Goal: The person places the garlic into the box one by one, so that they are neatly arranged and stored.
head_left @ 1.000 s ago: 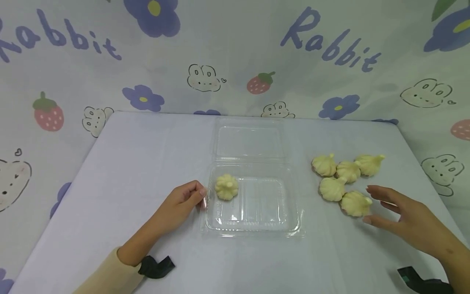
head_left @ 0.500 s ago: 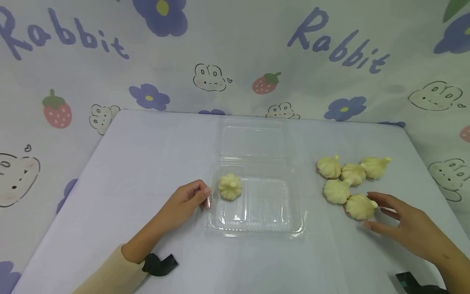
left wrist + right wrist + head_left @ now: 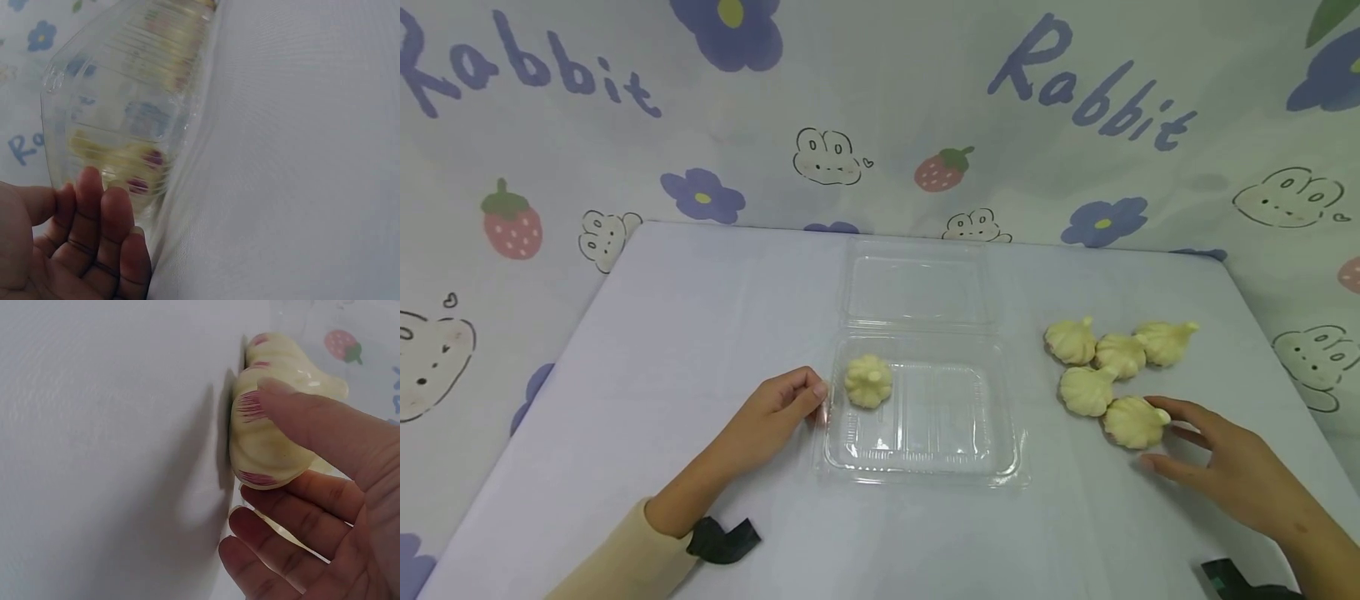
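Note:
A clear plastic clamshell box [image 3: 955, 408] lies with its lid folded back on the white table. One garlic bulb [image 3: 868, 382] sits in its left end. At the left rim, my left hand [image 3: 775, 421] pinches the box edge between thumb and forefinger; the other fingers rest along the outer wall in the left wrist view. To the right, my right hand [image 3: 1232, 467] reaches around the nearest garlic bulb [image 3: 1135, 422]. Its forefinger is at the stem side and its thumb just below the bulb. In the right wrist view the thumb overlaps this purple-streaked bulb [image 3: 269, 437], which still sits on the table.
Several more garlic bulbs [image 3: 1120, 356] are clustered behind the one at my right hand. The open lid [image 3: 920, 287] extends toward the back edge of the table. Behind it hangs a cloth [image 3: 880, 100] printed with rabbits, flowers and strawberries.
The right hand has come slightly closer around the nearest garlic bulb, its forefinger now at the bulb. The left hand keeps its place on the box. The head view has shifted a little.

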`<state>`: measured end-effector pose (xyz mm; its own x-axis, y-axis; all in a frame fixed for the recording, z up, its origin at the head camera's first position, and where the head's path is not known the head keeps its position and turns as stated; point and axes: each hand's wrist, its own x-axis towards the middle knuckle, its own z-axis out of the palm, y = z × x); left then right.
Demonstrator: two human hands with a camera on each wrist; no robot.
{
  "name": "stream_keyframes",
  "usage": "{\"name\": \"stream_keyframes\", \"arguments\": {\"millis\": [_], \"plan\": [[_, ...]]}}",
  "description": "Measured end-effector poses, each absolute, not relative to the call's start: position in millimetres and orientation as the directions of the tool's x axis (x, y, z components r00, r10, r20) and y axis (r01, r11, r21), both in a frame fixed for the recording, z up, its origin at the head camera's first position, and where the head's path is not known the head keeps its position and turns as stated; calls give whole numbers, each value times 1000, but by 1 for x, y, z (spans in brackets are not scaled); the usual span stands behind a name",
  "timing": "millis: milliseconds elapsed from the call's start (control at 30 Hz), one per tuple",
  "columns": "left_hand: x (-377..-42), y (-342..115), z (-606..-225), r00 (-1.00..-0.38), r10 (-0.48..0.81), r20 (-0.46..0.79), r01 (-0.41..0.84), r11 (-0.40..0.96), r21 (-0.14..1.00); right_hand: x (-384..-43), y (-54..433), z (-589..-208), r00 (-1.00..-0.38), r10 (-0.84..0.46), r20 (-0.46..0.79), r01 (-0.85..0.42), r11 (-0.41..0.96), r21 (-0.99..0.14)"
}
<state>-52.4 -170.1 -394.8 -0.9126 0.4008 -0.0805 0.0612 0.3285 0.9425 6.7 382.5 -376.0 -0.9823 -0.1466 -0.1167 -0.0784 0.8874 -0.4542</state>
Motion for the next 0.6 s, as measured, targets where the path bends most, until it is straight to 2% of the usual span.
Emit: {"name": "stream_keyframes", "arguments": {"millis": [367,600], "plan": [[-52,-169,-391,-912,403,-79,61,323,944,6,377,-378,-991,-129,-37,-100,890,-445],[-52,-169,-391,-913,401,-76,63,321,945,8,375,-378,-994,-105,-43,-76,902,-425]]}}
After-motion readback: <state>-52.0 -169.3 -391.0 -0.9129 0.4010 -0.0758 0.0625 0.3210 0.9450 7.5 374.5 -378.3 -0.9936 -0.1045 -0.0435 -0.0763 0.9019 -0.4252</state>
